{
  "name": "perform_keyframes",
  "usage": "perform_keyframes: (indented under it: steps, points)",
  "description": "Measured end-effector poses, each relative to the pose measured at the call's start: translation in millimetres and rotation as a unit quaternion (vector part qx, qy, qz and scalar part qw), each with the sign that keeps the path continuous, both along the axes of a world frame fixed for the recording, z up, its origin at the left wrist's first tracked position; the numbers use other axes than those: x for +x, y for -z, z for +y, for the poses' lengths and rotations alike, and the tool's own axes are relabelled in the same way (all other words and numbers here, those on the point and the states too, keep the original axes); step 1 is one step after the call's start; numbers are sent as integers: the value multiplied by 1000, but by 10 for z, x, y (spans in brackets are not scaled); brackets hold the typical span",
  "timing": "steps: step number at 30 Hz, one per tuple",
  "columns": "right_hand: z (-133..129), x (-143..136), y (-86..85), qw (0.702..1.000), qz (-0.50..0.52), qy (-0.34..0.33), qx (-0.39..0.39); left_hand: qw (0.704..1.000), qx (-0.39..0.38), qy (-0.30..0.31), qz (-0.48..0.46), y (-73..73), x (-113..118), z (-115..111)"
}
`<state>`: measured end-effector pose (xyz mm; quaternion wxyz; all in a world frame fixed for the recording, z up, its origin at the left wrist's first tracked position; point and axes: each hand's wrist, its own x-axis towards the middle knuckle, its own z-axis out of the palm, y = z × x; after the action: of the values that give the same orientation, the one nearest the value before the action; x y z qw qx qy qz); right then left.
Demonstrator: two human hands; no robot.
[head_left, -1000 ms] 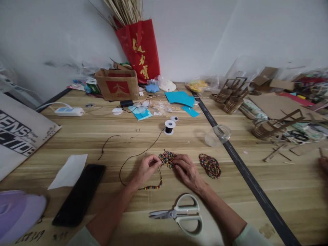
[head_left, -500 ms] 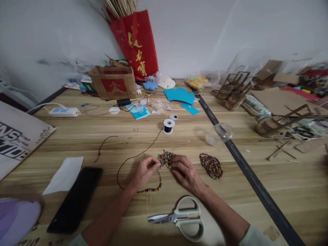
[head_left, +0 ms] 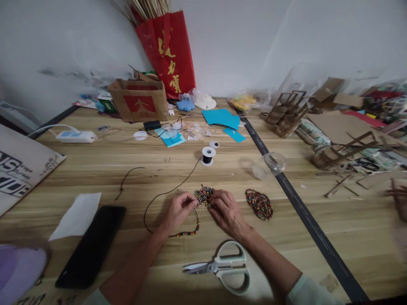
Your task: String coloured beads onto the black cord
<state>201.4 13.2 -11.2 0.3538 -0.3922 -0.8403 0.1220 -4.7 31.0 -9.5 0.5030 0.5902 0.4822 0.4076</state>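
A pile of small multicoloured beads lies between my two hands. My left hand pinches the end of a black cord at the pile's left edge. Several beads are strung on that cord below the hand, and the cord loops left and up to a white spool. My right hand rests at the pile's right side, fingers curled down against the beads; whether it grips one is hidden. A coiled beaded strand lies to its right.
Scissors lie near the front edge, a black phone and white paper at left. A clear container stands right of the spool. Woven baskets stand back right. Part of another person's hand shows at the right edge.
The view has shifted slightly, moving the table items a little left. Another person's hand has appeared at the right edge. My hands keep nearly the same pose by the bead pile.
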Motion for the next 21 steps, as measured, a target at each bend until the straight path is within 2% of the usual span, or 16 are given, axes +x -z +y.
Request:
perform_keyframes:
  steps: [7,13,21]
  points:
    - [14,3,6,1000,19,-3,1,1000,-3,-13,-3,-3,2,-14]
    - [5,1,-15,999,34,-11,-13,998,0,-34,61,-7,5,-47]
    - [-10,2,-23,998,48,-18,-23,996,18,-10,82,-22,9,-58]
